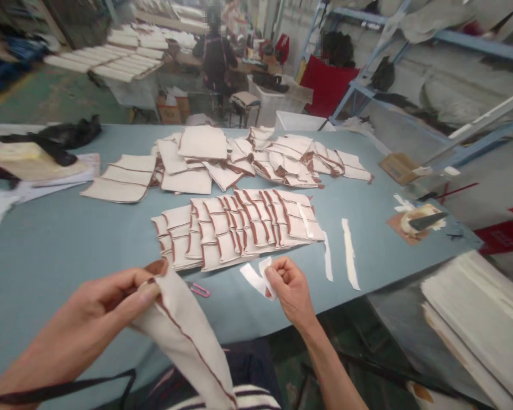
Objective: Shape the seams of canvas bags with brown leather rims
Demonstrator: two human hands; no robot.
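Note:
My left hand (106,307) is closed on the corner of a cream fabric piece (192,336) with brown seams, which hangs down over my lap. Between the thumb and fingers of my right hand (291,290) is a white strip (253,277), bent over, with a bit of reddish brown showing under it. Just beyond both hands lies an overlapping row of cream panels (222,245) with brown edges. A small pink-handled tool (200,290), partly covered by the fabric, lies on the table between my hands.
More cream panels (203,143) are heaped farther back on the blue table (111,239). Loose white strips (349,253) lie to the right, near a glue-smeared pot with a dark blade (427,221). Black plastic (74,134) sits far left. A person (216,62) sits beyond the table.

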